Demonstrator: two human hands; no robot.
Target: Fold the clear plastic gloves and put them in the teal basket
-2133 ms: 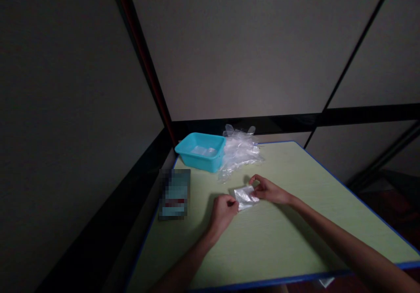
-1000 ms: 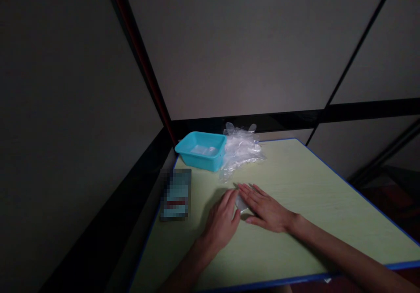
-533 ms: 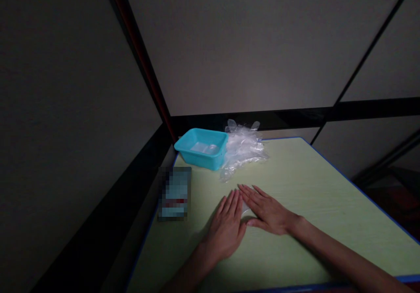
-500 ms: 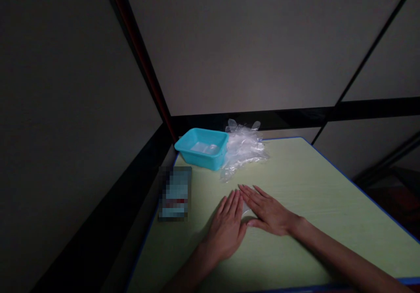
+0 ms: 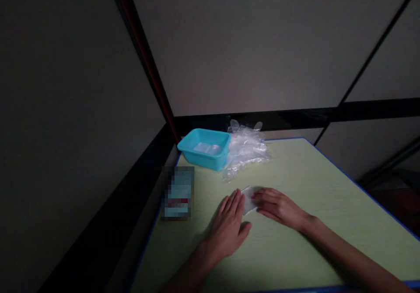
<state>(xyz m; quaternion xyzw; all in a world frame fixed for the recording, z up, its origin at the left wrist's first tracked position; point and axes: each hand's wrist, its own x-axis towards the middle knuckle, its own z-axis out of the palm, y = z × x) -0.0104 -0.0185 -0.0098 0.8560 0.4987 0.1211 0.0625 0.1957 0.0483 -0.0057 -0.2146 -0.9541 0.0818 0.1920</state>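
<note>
A small, flat, translucent piece, which looks like a folded plastic glove [image 5: 249, 200], lies on the table between my hands. My left hand [image 5: 228, 227] is laid flat along its left side, fingers stretched out and thumb apart, pressing its edge. On the other side, the fingers of my right hand [image 5: 278, 207] are bent together over the right edge of the folded plastic glove, pinching it. The fingertips partly cover it. Beyond my hands is a heap of clear disposable plastic gloves [image 5: 246, 146], some with finger shapes showing.
A turquoise plastic basin [image 5: 205, 158] holding some clear plastic stands at the far left, touching the heap. A phone-like flat object [image 5: 180, 193], blurred out, lies at the left edge. The pale green table [image 5: 311, 188] has a blue rim, with walls behind and left.
My right hand has drawn back to the right and its fingers have bent, uncovering more of the folded plastic. My left hand stays nearly in place, its thumb now farther out.
</note>
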